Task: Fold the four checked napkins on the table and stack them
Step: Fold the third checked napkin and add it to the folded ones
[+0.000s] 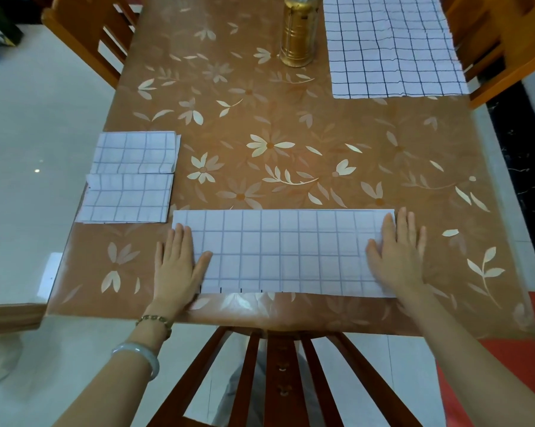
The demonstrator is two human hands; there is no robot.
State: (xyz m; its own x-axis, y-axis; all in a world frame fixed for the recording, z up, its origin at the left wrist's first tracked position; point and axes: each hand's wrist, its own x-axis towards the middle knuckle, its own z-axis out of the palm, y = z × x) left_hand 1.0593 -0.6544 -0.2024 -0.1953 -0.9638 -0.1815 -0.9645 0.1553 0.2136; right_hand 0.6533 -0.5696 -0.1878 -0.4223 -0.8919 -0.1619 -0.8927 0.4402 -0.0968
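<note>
Two flat hands, left (179,266) and right (398,260), press the napkin (284,251), its length running left-right

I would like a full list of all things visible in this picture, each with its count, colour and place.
long folded napkin: 1, white with dark checks, near edge of the table
small folded napkins: 2, same checks, left edge, side by side
unfolded napkin: 1, same checks, far right
metal container: 1, gold, far middle, beside the unfolded napkin
table: 1, brown cover with pale flowers
chairs: 3, wooden; dark one nearest, lighter ones far left and far right
bracelets: 2, pale bangle and beaded one, left wrist
left hand: 1, flat at the long napkin's left end
right hand: 1, flat on its right end
</note>
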